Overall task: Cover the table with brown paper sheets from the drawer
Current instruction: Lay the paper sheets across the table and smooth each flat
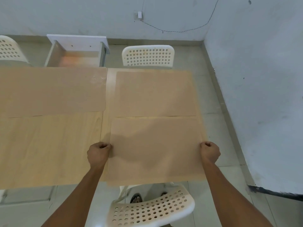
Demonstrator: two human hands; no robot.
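The left grip (99,150) and right grip (209,150) pinch opposite side edges of one brown paper sheet (155,149). Between them it lies on the tabletop (49,145)

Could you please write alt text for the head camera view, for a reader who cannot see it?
The left hand and right hand grip the side edges of a brown paper sheet on the near right of a wooden table. Two more sheets lie beyond it, before an open drawer.
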